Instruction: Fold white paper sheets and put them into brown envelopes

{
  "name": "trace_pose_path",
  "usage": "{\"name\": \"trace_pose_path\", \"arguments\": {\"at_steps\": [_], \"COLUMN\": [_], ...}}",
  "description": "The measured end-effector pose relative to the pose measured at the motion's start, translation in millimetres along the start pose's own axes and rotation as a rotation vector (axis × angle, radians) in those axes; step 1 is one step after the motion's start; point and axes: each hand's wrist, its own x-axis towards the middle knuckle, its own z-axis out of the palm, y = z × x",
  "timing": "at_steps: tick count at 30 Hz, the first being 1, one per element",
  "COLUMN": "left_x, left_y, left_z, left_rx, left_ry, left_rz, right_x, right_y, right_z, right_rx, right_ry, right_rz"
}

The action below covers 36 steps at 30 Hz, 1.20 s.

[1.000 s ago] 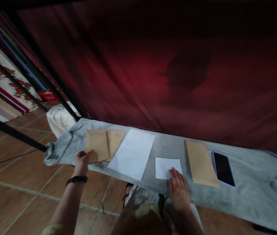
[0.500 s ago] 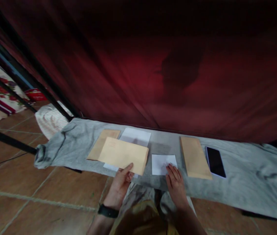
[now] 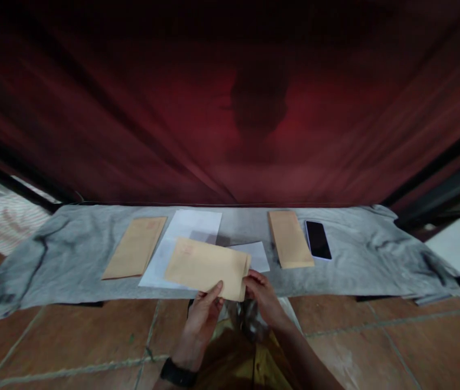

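Observation:
A tan paper envelope (image 3: 208, 268) is held tilted above the cloth-covered surface. My left hand (image 3: 208, 306) grips its lower edge, thumb on top and fingers beneath. At the envelope's right end, by the flap, my right hand (image 3: 260, 292) has its fingers closed on the edge; the fingertips are partly hidden. Behind that end lies a small folded white paper (image 3: 256, 254), partly covered by the envelope. A larger white sheet (image 3: 185, 227) lies under and left of the envelope.
Another tan envelope (image 3: 135, 246) lies at the left. To the right are a tan envelope stack (image 3: 290, 238) and a dark-screened phone (image 3: 318, 240). Grey cloth (image 3: 360, 249) covers the narrow surface, with a red curtain (image 3: 165, 135) behind and black bars at both sides.
My right hand has left the small white paper and come to the envelope's right end. My left hand still holds the envelope. The view has turned to the right.

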Motion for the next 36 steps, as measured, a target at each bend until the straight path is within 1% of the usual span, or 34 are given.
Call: {"name": "trace_pose_path", "arguments": {"at_steps": [3, 5, 7, 9, 11, 13, 14, 15, 16, 17, 19, 20, 21, 22, 23, 25, 27, 29, 33, 36], "left_x": [-1.9, -3.3, -5.8, -9.7, -15.1, -22.3, -26.5, -31.0, -35.5, -39.7, -45.6, -46.7, -46.5, -45.3, -43.3, -38.9, -36.3, -35.7, -35.3, -34.0], "left_y": [-3.0, -6.1, -9.4, -13.0, -16.8, -19.8, -20.2, -19.5, -17.3, -13.7, -2.6, 3.9, 10.4, 16.4, 21.3, 27.1, 26.9, 21.8, 8.8, 5.2], "left_z": [-1.8, -2.5, -3.1, -4.3, -7.1, -11.7, -14.4, -17.0, -19.4, -21.3, -23.0, -22.8, -22.0, -21.0, -20.1, -19.8, -22.1, -26.4, -36.0, -40.3], "left_rx": [0.023, 0.041, 0.068, 0.133, 0.268, 0.493, 0.635, 0.785, 0.941, 1.095, 1.379, 1.515, 1.638, 1.75, 1.844, 1.976, 2.028, 2.028, 1.958, 1.979], "left_ry": [-0.016, -0.038, -0.058, -0.092, -0.171, -0.297, -0.352, -0.393, -0.417, -0.421, -0.397, -0.373, -0.345, -0.318, -0.297, -0.288, -0.298, -0.304, -0.25, -0.236], "left_rz": [-0.018, -0.012, -0.004, 0.0, -0.012, -0.013, 0.034, 0.147, 0.324, 0.557, 1.067, 1.262, 1.402, 1.492, 1.54, 1.554, 1.533, 1.503, 1.455, 1.437], "right_x": [-6.3, -8.5, -8.1, -5.6, -2.8, -1.7, -2.1, -3.4, -5.3, -7.8, -13.6, -16.6, -19.5, -22.2, -24.6, -28.5, -31.5, -33.7, -36.4, -38.6], "right_y": [-9.3, -14.8, -18.8, -21.7, -24.3, -27.1, -28.7, -30.2, -31.6, -32.9, -34.6, -35.0, -35.1, -34.9, -34.4, -32.5, -29.7, -26.3, -21.8, -23.9], "right_z": [0.0, -1.3, -4.2, -8.8, -14.9, -21.3, -24.2, -26.6, -28.4, -29.5, -29.6, -28.9, -28.1, -27.3, -26.8, -27.0, -29.2, -32.9, -39.0, -39.9], "right_rx": [-0.021, -0.054, -0.122, -0.228, -0.333, -0.405, -0.435, -0.463, -0.487, -0.505, -0.518, -0.515, -0.507, -0.498, -0.488, -0.476, -0.472, -0.476, -0.493, -0.508], "right_ry": [-0.095, -0.146, -0.171, -0.147, -0.077, -0.038, -0.048, -0.071, -0.099, -0.123, -0.142, -0.143, -0.149, -0.165, -0.185, -0.232, -0.253, -0.255, -0.271, -0.301], "right_rz": [0.04, 0.021, -0.066, -0.194, -0.308, -0.381, -0.401, -0.41, -0.413, -0.41, -0.39, -0.375, -0.357, -0.336, -0.316, -0.28, -0.257, -0.248, -0.225, -0.201]}}
